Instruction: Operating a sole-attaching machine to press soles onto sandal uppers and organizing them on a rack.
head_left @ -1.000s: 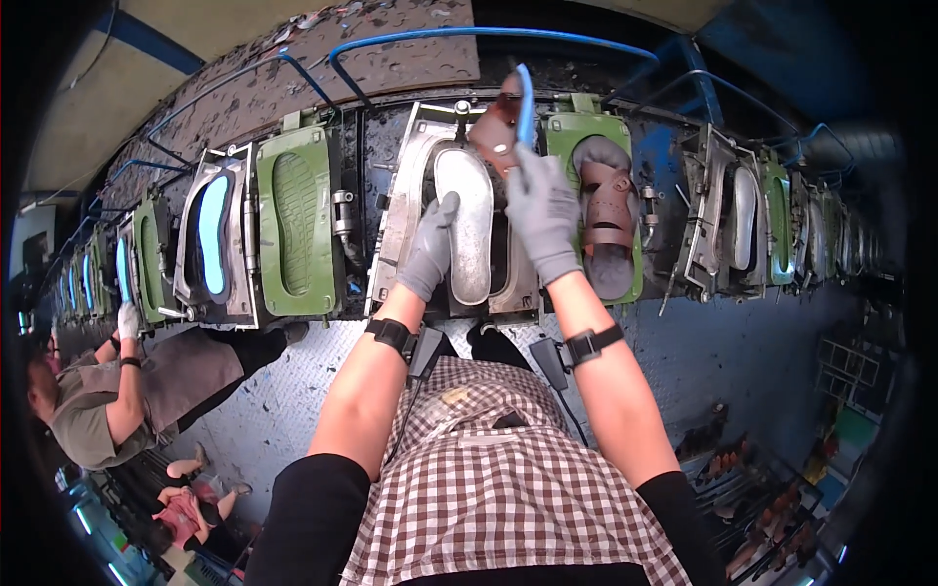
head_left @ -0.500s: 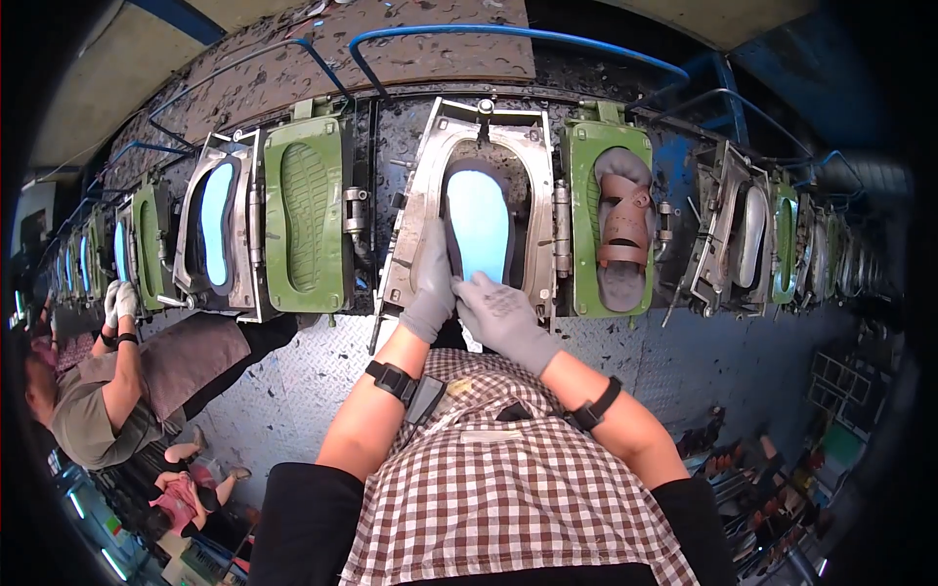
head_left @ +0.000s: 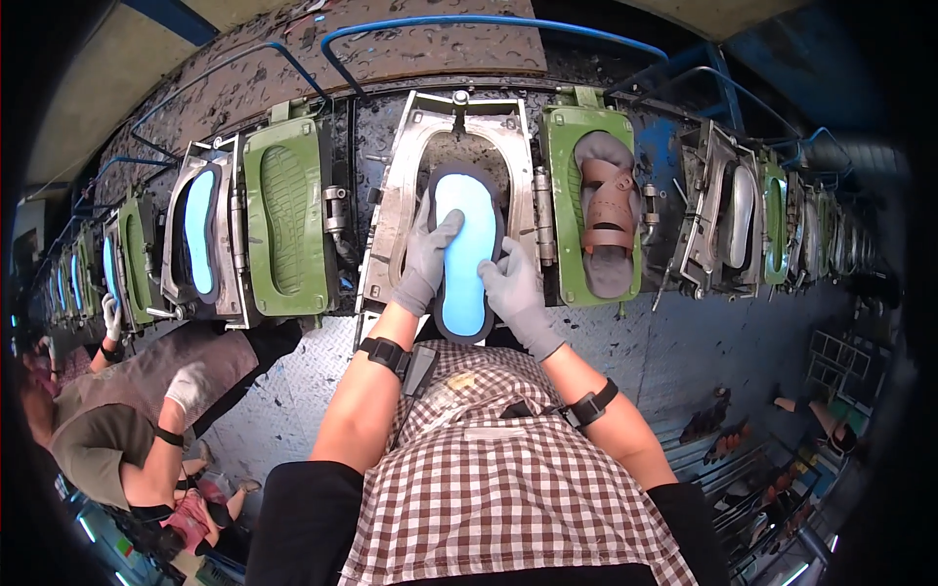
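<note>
Two gray-gloved hands grip a single blue-faced sole point(head_left: 465, 269) from opposite sides; the sole lies between them, its long axis running away from the wearer. The left hand point(head_left: 428, 259) is at the left edge, thumb flat on the blue face and fingers largely hidden beneath, pinching the edge. The right hand point(head_left: 514, 291) is set lower, at the right edge, with the thumb tip on the blue face and the fingers curled, pinching the dark border. The hands are apart from each other. The sole's far end is above the opening of a metal mold frame point(head_left: 406, 186); its near end extends past the frame toward a checkered apron point(head_left: 513, 498). Its underside is hidden, so contact with the frame cannot be determined. Right of the frame, a hinged green mold plate point(head_left: 560, 161) carries a brown strapped sandal point(head_left: 611, 195). Left of the frame, a second green plate point(head_left: 284, 220) shows a ridged, sole-shaped cavity. Beyond it, a second metal frame point(head_left: 233, 278) holds another blue-faced piece point(head_left: 201, 234).
</note>
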Available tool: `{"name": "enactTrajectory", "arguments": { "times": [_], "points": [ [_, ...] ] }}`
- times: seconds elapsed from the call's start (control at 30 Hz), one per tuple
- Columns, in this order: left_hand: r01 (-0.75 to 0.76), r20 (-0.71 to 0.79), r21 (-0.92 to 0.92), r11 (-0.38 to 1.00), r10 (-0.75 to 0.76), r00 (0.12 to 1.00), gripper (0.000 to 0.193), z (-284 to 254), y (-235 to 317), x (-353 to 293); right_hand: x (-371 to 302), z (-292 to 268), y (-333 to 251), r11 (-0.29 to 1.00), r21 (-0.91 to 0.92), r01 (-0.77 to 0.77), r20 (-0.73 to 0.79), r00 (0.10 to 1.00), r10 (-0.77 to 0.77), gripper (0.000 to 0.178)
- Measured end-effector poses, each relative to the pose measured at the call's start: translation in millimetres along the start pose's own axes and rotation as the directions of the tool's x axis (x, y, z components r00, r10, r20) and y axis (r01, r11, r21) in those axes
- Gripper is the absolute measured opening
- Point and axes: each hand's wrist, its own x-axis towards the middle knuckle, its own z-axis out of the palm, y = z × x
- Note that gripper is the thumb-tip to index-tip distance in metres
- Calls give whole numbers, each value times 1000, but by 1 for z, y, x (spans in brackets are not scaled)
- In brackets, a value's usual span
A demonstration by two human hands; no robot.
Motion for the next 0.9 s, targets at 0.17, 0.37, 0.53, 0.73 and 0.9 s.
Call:
{"name": "enactTrajectory", "arguments": {
  "times": [0.17,0.37,0.53,0.73,0.9],
  "points": [
    [24,37,174,984,-31,999,84,42,30,33,16,-10,-21,944,-278,180,-238,939,-249,56],
    [-105,-173,359,928,176,969,84,62,24,54,59,-31,-44,770,-534,349,-243,809,-535,60],
    [-224,-123,800,556,518,847,80,59,-12,6,20,-72,-53,801,-470,371,-52,894,-444,49],
    [-454,404,862,226,233,884,83,188,-17,-38,-25,-184,-9,612,-480,628,-318,526,-789,51],
    [103,129,476,873,-185,974,57,277,-61,6,-22,-282,60,813,-411,413,-435,695,-573,90]
  ]
}}
